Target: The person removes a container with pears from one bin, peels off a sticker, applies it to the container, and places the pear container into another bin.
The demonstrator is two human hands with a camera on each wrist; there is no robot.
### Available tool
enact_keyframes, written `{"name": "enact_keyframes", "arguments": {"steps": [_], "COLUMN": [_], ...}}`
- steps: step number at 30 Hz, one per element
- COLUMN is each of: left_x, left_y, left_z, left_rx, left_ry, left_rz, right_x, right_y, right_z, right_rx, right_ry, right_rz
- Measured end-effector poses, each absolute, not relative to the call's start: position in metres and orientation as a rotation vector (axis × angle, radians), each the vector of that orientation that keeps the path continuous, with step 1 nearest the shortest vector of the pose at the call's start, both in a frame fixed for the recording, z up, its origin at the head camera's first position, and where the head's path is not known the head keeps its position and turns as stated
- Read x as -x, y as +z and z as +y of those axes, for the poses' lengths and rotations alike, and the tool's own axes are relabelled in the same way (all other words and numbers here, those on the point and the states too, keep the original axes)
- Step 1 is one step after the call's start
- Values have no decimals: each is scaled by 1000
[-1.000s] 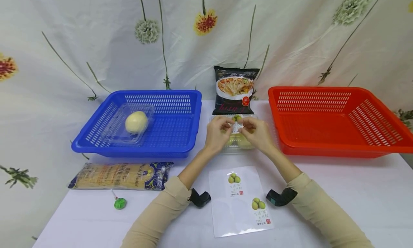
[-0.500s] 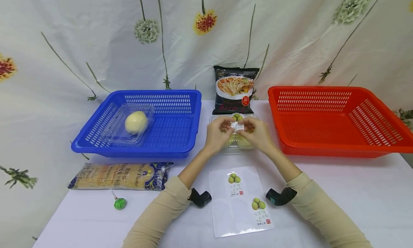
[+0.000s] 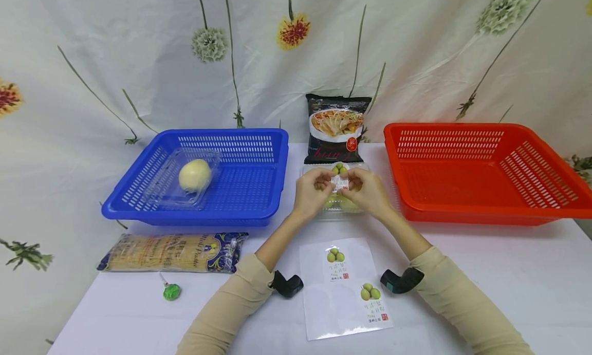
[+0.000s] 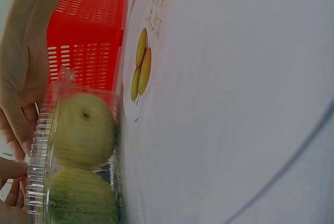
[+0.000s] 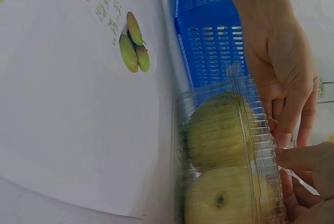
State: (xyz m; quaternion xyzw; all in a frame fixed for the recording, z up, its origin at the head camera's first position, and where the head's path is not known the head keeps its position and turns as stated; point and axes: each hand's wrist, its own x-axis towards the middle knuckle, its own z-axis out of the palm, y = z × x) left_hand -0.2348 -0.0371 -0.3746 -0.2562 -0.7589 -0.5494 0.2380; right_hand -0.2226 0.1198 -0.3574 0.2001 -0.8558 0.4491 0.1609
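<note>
Pinching a sticker, both hands, over clear box of pears

Bright, even, soft-shadowed head view with bowed wide-angle edges; dimmer, sideways wrist views; blurred close foregrounds

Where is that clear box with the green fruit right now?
In the head view the clear box sits mid-table between the blue basket and red basket, before the noodle packet, under both hands.
</note>
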Motion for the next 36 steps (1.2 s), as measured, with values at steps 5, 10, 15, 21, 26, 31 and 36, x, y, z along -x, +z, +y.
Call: {"name": "enact_keyframes", "arguments": {"steps": [5,10,15,21,26,31,36], "left_x": [233,231,230,229,228,229,230], "left_y": [-374,-372,-373,-373,-373,-372,-371], "left_z": [-36,-34,-33,-32,-32,-32,-33], "left_rx": [678,659,689,672,643,636,629], "left_ry": [-1481,-1429,-1336,-1310,-1296,-1313,-1322], "left_rz": [-2128,-2171,-2179,-2189,-2214,-2222,-2202], "right_x": [222,222,222,222,223,225,226], "right_y": [-354,-350,-349,-348,-350,-350,-349], "right_z": [117,116,115,115,117,121,123], "right_rx": [-548,-538,-514,-495,-500,-518,-517], "right_ry": [1239,1212,1199,1191,1205,1264,1279], "right_rz": [-2494,-2537,-2558,-2569,-2583,-2590,-2595]}}
